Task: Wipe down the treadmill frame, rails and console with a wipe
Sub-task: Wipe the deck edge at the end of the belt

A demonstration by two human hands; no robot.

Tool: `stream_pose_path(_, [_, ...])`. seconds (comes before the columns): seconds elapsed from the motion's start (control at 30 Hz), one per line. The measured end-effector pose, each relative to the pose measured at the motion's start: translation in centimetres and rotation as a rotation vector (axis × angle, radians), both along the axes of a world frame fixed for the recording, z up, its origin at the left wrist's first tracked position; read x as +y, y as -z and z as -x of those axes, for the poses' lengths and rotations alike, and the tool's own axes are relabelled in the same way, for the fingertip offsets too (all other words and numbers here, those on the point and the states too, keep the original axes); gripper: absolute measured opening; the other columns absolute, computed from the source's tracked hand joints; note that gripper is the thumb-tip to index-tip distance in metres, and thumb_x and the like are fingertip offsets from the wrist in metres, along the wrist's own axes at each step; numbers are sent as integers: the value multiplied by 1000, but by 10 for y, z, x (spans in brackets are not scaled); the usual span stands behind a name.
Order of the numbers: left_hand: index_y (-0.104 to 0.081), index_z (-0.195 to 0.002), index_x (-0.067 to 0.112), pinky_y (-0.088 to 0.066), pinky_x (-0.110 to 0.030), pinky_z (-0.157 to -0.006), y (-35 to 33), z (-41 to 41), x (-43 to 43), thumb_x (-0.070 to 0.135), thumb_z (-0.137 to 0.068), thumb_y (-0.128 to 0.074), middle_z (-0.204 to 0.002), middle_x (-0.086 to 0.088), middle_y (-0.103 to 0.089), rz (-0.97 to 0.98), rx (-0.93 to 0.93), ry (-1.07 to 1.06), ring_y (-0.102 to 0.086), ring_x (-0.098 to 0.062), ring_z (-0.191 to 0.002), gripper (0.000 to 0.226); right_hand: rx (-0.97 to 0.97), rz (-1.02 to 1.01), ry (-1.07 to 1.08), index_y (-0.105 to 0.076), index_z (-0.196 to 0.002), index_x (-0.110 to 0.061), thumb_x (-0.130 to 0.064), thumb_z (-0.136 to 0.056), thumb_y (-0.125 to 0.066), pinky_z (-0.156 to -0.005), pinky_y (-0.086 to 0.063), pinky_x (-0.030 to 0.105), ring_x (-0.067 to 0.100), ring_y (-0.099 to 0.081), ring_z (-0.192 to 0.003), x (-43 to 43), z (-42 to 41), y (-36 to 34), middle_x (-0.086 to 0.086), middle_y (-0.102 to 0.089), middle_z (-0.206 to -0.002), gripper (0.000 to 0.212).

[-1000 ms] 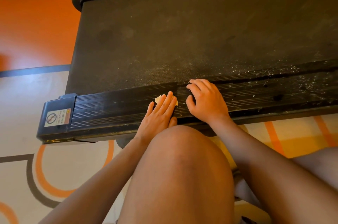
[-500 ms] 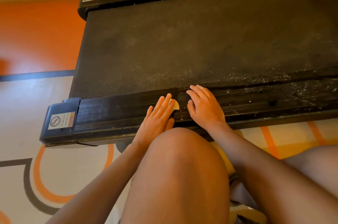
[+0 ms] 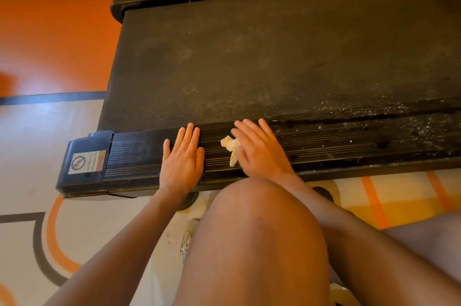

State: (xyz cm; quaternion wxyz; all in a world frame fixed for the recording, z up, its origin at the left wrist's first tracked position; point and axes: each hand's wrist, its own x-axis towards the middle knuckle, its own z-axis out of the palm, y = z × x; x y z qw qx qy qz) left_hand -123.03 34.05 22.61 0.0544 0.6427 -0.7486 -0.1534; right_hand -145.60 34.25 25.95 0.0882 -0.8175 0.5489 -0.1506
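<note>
The wipe (image 3: 230, 147), a small crumpled scrap of pale yellowish tissue, lies on the treadmill's near side rail (image 3: 336, 146). It sits between the two hands, touching the thumb side of the right grip (image 3: 259, 149). That grip is blurred, its fingers stretched and spread over the ribbed rail. I cannot tell whether the thumb pinches the wipe or only presses it. The left grip (image 3: 183, 158) rests flat and open on the rail just to the left, apart from the wipe and holding nothing. The rail's long axis runs left to right across the view, and the wipe sits towards its left end, near the end cap (image 3: 87, 163). Rightward the rail is strewn with white specks, so the coming strokes probably fall to the right grip, running along the ribs. The wipe looks thin and wadded, and it will likely shred.
</note>
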Motion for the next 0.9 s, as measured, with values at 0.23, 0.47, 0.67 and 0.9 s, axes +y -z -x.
stream_pose_path(0.23, [-7,-163,26,8,-56,-122,0,13,-8,47,-108,-15,-170,4,3,-32,-16,-81,7,-20,-157,59,347,-108,-59,-38,-155,-6,-43,-105,-33,-120,1,43,29,-31,-152,29,-27,19,14,-37,-162,62])
stream_pose_path(0.47, [-14,-162,25,7,-61,-120,0,29,-18,43,-109,-21,-170,2,-8,12,29,-173,1,-20,-157,57,230,-296,29,0,-162,-10,-55,-101,-5,-126,7,38,22,8,-158,21,-27,5,9,3,-171,76])
stream_pose_path(0.67, [-10,-162,27,9,-59,-119,2,27,-18,48,-108,-17,-170,3,-4,4,-4,-140,3,-21,-157,59,182,-324,182,-9,-162,-5,-53,-101,-7,-129,-5,45,27,2,-158,8,-36,2,14,-4,-170,78])
stream_pose_path(0.9, [-29,-158,28,8,-46,-120,-2,25,-14,50,-107,-25,-167,5,-18,63,88,-130,-8,-19,-156,56,141,-286,240,-29,-158,-5,-38,-107,-20,-126,-17,45,30,-22,-155,32,-41,6,16,-28,-165,62])
